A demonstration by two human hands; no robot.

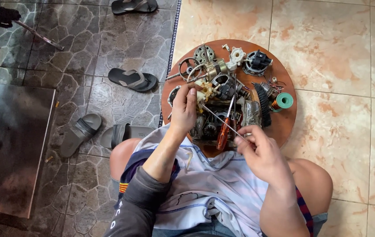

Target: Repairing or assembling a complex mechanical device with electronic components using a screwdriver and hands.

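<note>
Head view: a seated person works over a round wooden tray point(284, 120) resting against the knees, crowded with small motor parts. The left hand point(183, 107) is closed on a cream plastic part point(206, 91) near the tray's middle, thumb and fingers pinching its near edge. The right hand point(257, 151) pinches the near end of a thin metal rod point(222, 120), which slants up and left toward that part; whether its tip touches the part cannot be told.

The rod looks stiff, light and smooth, likely slippery between fingertips, so a grip close to the end, as here, gives reach but little leverage. The cream part appears a light moulded piece, rigid yet apt to crack at thin lugs; its thicker body seems the safer hold.

Just beside the rod lies a screwdriver point(225, 129) with a translucent orange handle, ribbed for grip. Around it sit a dark bristled brush point(264, 105), a green spool point(284, 101) of fine wire, a brass-coloured cylinder point(216, 68), a black motor housing point(256, 62), a white plastic gear piece point(237, 55) and a perforated metal disc point(204, 54): hard, heavy-looking pieces.

The tray stands on glossy beige tile point(328, 39); to the left, dark stone-patterned paving holds several grey sandals point(132, 79) and a dull metal sheet point(9, 145).
</note>
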